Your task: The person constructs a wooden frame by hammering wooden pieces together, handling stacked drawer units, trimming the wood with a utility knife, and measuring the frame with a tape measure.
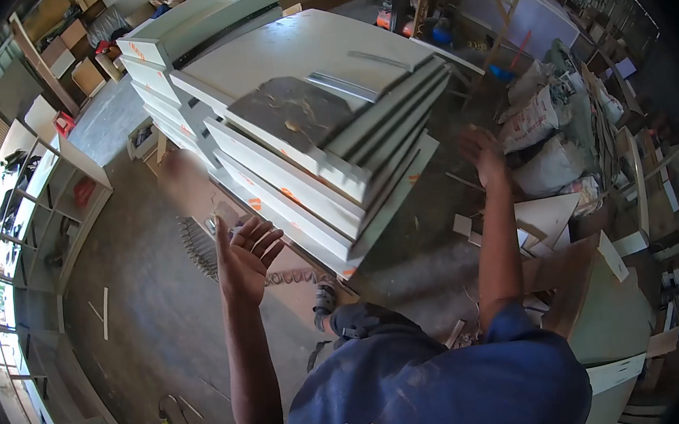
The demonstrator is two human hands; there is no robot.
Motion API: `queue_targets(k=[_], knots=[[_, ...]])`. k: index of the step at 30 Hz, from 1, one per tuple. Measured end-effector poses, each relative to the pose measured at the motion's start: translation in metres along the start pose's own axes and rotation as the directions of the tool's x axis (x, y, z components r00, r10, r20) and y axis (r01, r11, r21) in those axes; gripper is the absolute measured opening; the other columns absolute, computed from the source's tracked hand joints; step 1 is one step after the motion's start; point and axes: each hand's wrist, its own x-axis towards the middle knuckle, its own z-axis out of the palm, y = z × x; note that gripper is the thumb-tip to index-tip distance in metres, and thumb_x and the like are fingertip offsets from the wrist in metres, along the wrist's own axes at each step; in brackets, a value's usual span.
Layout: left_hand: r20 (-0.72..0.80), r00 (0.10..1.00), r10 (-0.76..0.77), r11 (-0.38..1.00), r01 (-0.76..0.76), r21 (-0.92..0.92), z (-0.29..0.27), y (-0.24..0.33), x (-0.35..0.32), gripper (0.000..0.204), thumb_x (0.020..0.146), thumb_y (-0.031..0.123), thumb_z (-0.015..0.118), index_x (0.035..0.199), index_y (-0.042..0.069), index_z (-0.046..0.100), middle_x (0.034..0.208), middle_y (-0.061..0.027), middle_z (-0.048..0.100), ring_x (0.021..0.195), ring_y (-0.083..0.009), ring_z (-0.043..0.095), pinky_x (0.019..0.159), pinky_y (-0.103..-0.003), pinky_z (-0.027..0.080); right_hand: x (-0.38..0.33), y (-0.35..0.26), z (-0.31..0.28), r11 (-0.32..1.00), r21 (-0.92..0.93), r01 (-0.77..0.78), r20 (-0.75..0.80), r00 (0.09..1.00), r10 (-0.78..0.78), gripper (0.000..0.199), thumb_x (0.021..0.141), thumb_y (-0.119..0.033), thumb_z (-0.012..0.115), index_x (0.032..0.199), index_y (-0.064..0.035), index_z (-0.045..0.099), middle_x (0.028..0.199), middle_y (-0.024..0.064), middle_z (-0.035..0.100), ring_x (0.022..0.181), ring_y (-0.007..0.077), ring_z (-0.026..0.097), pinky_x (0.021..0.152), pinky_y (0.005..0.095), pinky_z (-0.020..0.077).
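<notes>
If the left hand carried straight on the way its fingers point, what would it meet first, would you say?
Most likely the near edge of the stack of white panels: the open left hand points up and right toward it. Depth is hard to judge, so it may pass just below.

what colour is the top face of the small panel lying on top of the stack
Dark grey, with pale scuffs, on the small panel atop the stack of white boards; head view.

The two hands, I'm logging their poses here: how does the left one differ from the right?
The left hand is sharp, palm showing and fingers spread; the right hand is blurred, so its pose is harder to read. The left hand is raised beside the near corner of the stack of white panels; the right hand is stretched out past the stack's right edge. Both are empty and touch nothing.
</notes>
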Motion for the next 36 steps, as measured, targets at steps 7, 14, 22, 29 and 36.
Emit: queue_targets(k=[7, 14, 22, 29, 36], knots=[[-0.029, 0.999, 0.025, 0.996, -0.027, -0.083, 0.004, -0.057, -0.082, 0.079, 0.09, 0.068, 0.057, 0.122, -0.004, 0.055, 0.114, -0.021, 0.063, 0.105, -0.0336, 0.066, 0.094, -0.045, 0.053, -0.054, -0.013, -0.067, 0.998, 0.055, -0.035, 0.062, 0.998, 0.032, 0.04, 0.094, -0.027, 0.067, 0.125, -0.0034, 0.057, 0.118, 0.0144, 0.062, 0.108, 0.0263, 0.062, 0.093, 0.0418, 0.0537], [-0.049, 0.994, 0.102, 0.991, -0.106, -0.08, 0.026, -0.07, -0.105, 0.077, 0.091, 0.068, 0.055, 0.12, -0.003, 0.057, 0.115, -0.021, 0.064, 0.105, -0.0333, 0.065, 0.095, -0.046, 0.052, -0.038, -0.043, -0.093, 0.999, 0.042, -0.002, 0.126, 0.992, -0.003, 0.041, 0.095, -0.029, 0.066, 0.126, -0.0032, 0.056, 0.119, 0.0156, 0.062, 0.11, 0.0276, 0.062, 0.093, 0.0426, 0.0536], [-0.067, 0.971, 0.229, 0.972, -0.232, -0.028, 0.087, -0.056, -0.075, 0.078, 0.092, 0.069, 0.053, 0.123, -0.003, 0.056, 0.116, -0.021, 0.064, 0.108, -0.0331, 0.064, 0.097, -0.046, 0.05, 0.047, -0.073, -0.078, 1.0, 0.016, 0.011, 0.207, 0.978, -0.014, 0.048, 0.093, -0.032, 0.069, 0.128, -0.0023, 0.056, 0.119, 0.0155, 0.061, 0.11, 0.026, 0.062, 0.092, 0.0383, 0.0537], [-0.179, 0.935, 0.307, 0.951, -0.309, 0.018, 0.152, -0.059, -0.011, 0.084, 0.09, 0.073, 0.052, 0.123, -0.004, 0.055, 0.116, -0.0206, 0.065, 0.104, -0.0298, 0.065, 0.096, -0.046, 0.05, 0.177, -0.086, -0.031, 0.915, -0.294, 0.277, 0.33, 0.928, -0.175, 0.045, 0.092, -0.039, 0.07, 0.118, -0.0024, 0.064, 0.108, 0.0092, 0.068, 0.099, 0.0201, 0.065, 0.084, 0.0336, 0.0531], [-0.168, 0.914, 0.368, 0.926, -0.343, 0.159, 0.218, -0.062, 0.016, 0.094, 0.086, 0.081, 0.046, 0.137, 0.003, 0.053, 0.125, -0.0123, 0.066, 0.11, -0.0256, 0.064, 0.093, -0.04, 0.05, 0.283, -0.098, 0.043, 0.612, -0.572, 0.546, 0.667, 0.744, -0.04, 0.064, 0.089, -0.062, 0.063, 0.108, -0.0012, 0.067, 0.1, 0.0146, 0.073, 0.091, 0.0256, 0.069, 0.082, 0.0379, 0.0518]])
